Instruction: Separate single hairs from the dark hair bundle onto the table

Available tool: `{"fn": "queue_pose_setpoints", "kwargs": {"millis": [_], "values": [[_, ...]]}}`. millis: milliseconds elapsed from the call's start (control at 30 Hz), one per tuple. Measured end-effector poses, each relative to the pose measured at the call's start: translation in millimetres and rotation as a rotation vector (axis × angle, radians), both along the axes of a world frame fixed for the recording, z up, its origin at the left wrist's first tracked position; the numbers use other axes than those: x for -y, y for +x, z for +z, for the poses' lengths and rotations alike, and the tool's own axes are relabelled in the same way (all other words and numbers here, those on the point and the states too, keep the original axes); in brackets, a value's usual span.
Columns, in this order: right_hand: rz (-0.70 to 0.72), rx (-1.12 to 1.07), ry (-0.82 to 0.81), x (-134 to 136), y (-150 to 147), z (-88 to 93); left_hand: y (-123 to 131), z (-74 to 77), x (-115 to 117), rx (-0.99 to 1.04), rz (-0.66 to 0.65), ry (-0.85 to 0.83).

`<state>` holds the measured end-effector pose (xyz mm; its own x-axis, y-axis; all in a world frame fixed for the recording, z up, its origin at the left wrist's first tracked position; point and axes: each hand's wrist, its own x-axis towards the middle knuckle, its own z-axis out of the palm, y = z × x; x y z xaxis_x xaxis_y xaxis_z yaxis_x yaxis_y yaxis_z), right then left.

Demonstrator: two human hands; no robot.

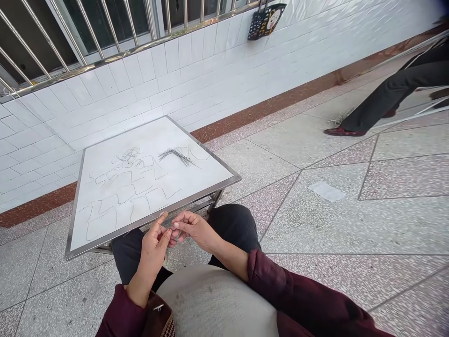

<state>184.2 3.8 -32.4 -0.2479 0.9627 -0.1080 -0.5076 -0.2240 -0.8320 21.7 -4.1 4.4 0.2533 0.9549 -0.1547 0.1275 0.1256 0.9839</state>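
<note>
My left hand (156, 241) and my right hand (192, 229) meet over my lap, at the front edge of the table. Both are closed in a pinch, fingertips close together. Between them is what looks like a thin wire, mostly hidden by the fingers. On the white tabletop (119, 217) lie several thin dark wires (135, 196) bent into zigzags and steps. A tangled heap of wires (129, 158) sits toward the back, and a bundle of loose wires (177, 154), bent in the middle, lies at the right.
Behind the table runs a white tiled wall (154, 93) with barred windows (105, 28). A patterned bag (266, 21) hangs there. A sheet of paper (327, 191) lies on the stone floor (298, 229). At the right, a seated person's leg (379, 98) stretches out.
</note>
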Motion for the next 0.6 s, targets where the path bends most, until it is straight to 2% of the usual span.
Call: {"fn": "queue_pose_setpoints", "kwargs": {"millis": [167, 300, 433, 600], "values": [[0.074, -0.050, 0.096, 0.7, 6.4, -1.8, -0.1, 3.4, 2.6, 0.146, 0.017, -0.143], [0.008, -0.058, 0.100, 3.3, 2.9, -6.9, 0.6, 5.9, 4.5, 0.230, 0.020, -0.199], [-0.089, -0.056, 0.080, 6.8, -4.7, -10.5, -0.6, 2.2, 3.9, 0.255, 0.019, -0.207], [-0.056, -0.069, 0.062, 9.6, -5.3, -11.8, -2.0, 2.1, 3.3, 0.230, 0.020, -0.212]]}}
